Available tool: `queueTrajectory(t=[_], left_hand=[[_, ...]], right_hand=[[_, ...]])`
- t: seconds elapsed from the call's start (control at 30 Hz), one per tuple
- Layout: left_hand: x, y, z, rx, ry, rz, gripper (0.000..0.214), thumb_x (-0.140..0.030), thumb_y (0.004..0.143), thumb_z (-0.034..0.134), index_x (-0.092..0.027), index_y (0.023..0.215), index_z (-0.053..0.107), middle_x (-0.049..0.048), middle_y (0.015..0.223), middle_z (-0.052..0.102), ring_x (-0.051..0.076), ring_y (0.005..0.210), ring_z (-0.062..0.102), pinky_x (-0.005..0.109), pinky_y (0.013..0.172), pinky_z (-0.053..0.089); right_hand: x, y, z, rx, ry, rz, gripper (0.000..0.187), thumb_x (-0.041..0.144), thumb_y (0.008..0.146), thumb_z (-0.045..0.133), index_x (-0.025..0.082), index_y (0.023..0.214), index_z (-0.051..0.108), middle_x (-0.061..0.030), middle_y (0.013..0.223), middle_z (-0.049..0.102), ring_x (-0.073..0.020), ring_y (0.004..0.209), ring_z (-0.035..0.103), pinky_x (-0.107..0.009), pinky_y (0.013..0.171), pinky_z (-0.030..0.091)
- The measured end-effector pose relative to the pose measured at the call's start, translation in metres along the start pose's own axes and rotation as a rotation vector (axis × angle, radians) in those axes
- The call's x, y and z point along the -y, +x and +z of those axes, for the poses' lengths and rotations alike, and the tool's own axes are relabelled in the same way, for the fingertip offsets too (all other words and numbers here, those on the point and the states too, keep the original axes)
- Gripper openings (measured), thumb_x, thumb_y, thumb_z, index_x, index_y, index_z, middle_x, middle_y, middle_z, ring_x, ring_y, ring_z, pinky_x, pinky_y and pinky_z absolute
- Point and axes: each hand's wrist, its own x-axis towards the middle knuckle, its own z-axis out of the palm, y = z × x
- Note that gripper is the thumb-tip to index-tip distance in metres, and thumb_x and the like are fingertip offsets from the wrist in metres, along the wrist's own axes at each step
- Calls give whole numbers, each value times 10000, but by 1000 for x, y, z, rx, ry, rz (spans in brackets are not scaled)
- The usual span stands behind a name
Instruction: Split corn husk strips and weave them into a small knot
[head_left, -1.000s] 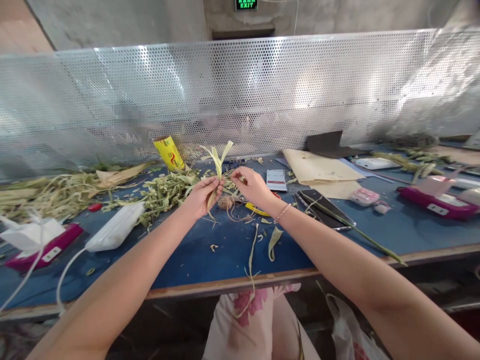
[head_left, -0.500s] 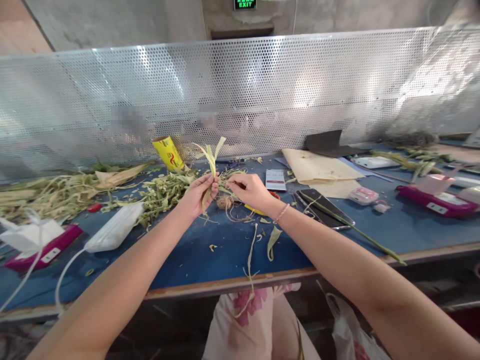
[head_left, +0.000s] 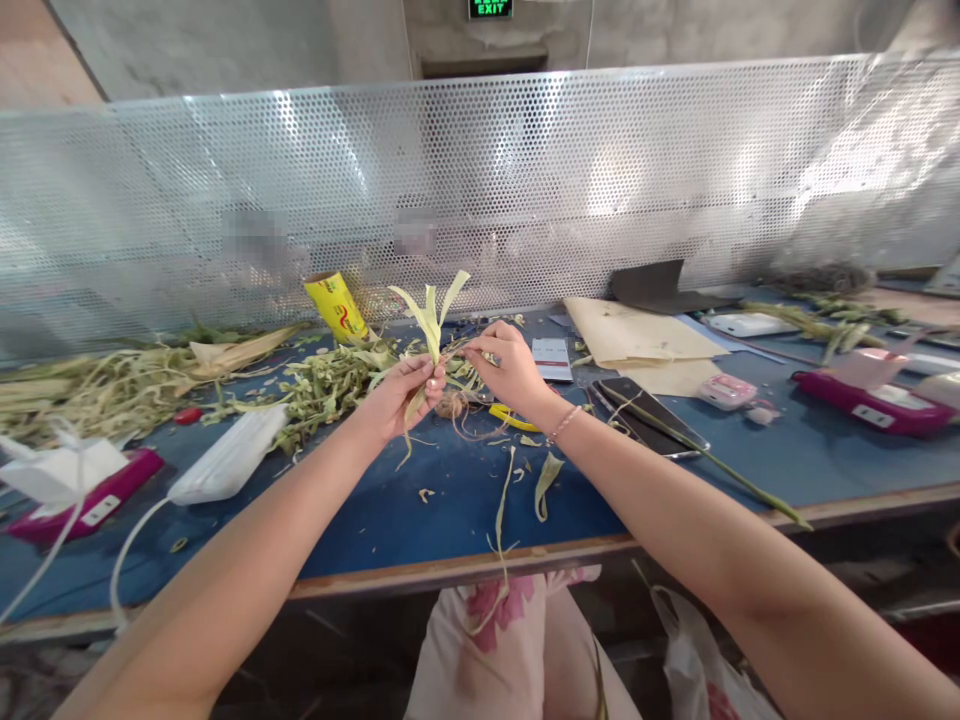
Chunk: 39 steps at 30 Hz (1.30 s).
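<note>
- Left hand [head_left: 411, 390]: fingers gripping flat, papery leaf strips [head_left: 432, 335], tips splayed
- Right hand [head_left: 510, 368]: fingers pinching thin strand [head_left: 455, 350]
- Table [head_left: 457, 525]: blue, smooth, wood-edged

Left hand [head_left: 412, 388] gripping pale leaf strips [head_left: 429, 328], right hand [head_left: 511, 368] pinching a thin strand [head_left: 455, 352] beside them, dried leaves [head_left: 330, 388] littering the blue table [head_left: 465, 515], perforated screen [head_left: 525, 170] standing behind.
</note>
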Motion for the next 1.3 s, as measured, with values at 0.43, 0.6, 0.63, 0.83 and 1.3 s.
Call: queueTrajectory(t=[0.43, 0.6, 0.63, 0.83, 1.3], left_hand=[[-2, -10, 6, 62, -3, -40, 173, 8, 751, 456, -80, 656, 569, 17, 566, 509, 18, 435, 413, 122, 408, 336], [-3, -7, 5, -1, -9, -11, 184, 3, 768, 453, -80, 646, 564, 14, 574, 512, 8, 427, 422, 102, 404, 348], [-3, -6, 5, -8, -10, -9, 186, 1, 772, 449, -80, 655, 568, 13, 572, 515, 8, 427, 426, 98, 405, 354], [-2, -1, 1, -52, -15, 13, 226, 10, 792, 405, -68, 697, 594, 23, 559, 549, 18, 445, 468, 89, 431, 411], [4, 10, -8, -123, 14, 64, 150, 8, 772, 452, -82, 729, 564, 18, 601, 590, 35, 466, 542, 103, 448, 470]], right_hand=[[12, -4, 7, 222, 487, 325, 202, 254, 811, 460, 174, 865, 638, -29, 785, 658, -110, 720, 607, -269, 705, 491], [13, -4, 12, 313, 586, 350, 159, 236, 809, 445, 169, 829, 588, -14, 765, 625, -98, 718, 585, -254, 709, 477], [13, -4, 12, 319, 577, 336, 153, 233, 807, 443, 167, 830, 580, -11, 770, 618, -96, 727, 578, -250, 719, 469], [9, -3, 11, 333, 430, 303, 203, 292, 821, 415, 164, 828, 573, 10, 681, 563, -95, 648, 542, -233, 653, 434], [7, -5, 4, 240, 108, 251, 452, 203, 749, 524, 136, 1185, 426, 38, 604, 533, -106, 555, 470, -257, 624, 396]])
